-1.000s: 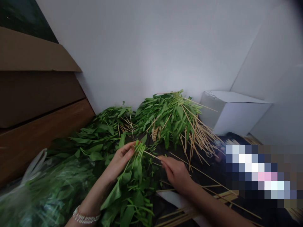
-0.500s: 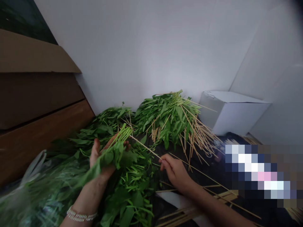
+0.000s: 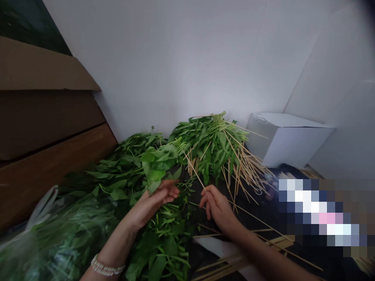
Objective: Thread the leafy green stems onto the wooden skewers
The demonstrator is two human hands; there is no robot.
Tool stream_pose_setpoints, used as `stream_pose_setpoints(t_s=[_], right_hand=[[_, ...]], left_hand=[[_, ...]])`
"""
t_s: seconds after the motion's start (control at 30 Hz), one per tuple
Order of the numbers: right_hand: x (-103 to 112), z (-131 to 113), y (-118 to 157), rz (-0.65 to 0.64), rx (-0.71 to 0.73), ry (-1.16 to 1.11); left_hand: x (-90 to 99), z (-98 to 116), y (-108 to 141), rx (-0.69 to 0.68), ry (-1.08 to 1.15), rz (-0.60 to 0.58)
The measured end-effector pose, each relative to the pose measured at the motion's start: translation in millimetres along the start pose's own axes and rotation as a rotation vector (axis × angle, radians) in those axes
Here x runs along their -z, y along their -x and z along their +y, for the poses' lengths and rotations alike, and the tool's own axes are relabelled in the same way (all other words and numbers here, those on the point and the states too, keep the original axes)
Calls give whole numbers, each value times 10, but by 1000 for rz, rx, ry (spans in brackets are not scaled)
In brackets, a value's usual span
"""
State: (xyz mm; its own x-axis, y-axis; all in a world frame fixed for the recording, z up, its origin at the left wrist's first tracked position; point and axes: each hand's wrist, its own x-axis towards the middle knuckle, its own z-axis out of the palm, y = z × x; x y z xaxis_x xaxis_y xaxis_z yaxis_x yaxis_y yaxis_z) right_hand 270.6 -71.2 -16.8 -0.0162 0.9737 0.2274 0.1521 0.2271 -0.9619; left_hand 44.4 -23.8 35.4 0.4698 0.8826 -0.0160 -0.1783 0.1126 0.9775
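Nearest, at six to seven o'clock from the middle of the view, lie loose green leaves and cut stems (image 3: 166,242). At eight o'clock sits a clear plastic bag (image 3: 67,230) full of greens, its pale top upright. At about five o'clock a white sheet (image 3: 212,246) lies with loose wooden sticks (image 3: 215,270) across it, all on a dark covering (image 3: 195,228).

The left hand (image 3: 159,197), at seven o'clock with a beaded bracelet (image 3: 107,266) on its wrist, is slack, fingers loosely curled and grasping nothing. The right hand (image 3: 215,201), at five o'clock, pinches one end of a thin stick (image 3: 193,168) between thumb and fingers. That stick slants toward eleven o'clock, its far end at the stems of a leafy bunch (image 3: 161,158), which is just beyond the left hand at eight o'clock; whether leaves touch that hand is hard to tell.

Farther off, a low heap of greens (image 3: 140,140) lies at nine o'clock. Just beside the middle, toward three o'clock, is a larger pile of bunches (image 3: 202,136), many sticks jutting from it toward four. Behind it, at three o'clock, stands a white box (image 3: 299,144); at ten, a cardboard box (image 3: 43,74). A pale wall (image 3: 181,54) fills twelve o'clock.
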Motion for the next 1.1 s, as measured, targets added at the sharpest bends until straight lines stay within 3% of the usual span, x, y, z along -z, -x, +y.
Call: stream_pose_setpoints(t_s=[0.1,0.17,0.37,0.5,0.6,0.73,0.83,0.97,1.1], right_hand=[[-9,20,16,-15,26,27],[-9,35,28,-23,73,85],[-47,47,96,-103,238,294],[-75,45,118,-125,247,318],[-66,37,112,-123,230,344],[-49,26,113,-134,195,407],[-45,19,120,-142,202,439],[-34,11,112,-147,209,453],[-15,17,88,-143,207,442]], left_hand=[[-112,-17,2,48,-265,-164],[-181,30,-30,64,-334,-192],[-375,154,-148,56,-401,-120],[-526,58,-178,56,-323,-31],[-547,143,-234,-45,-340,-8],[-376,482,-452,-187,-433,61],[-154,659,-763,-248,-486,152],[177,696,-1327,-209,-665,289],[428,683,-1809,-171,-738,349]])
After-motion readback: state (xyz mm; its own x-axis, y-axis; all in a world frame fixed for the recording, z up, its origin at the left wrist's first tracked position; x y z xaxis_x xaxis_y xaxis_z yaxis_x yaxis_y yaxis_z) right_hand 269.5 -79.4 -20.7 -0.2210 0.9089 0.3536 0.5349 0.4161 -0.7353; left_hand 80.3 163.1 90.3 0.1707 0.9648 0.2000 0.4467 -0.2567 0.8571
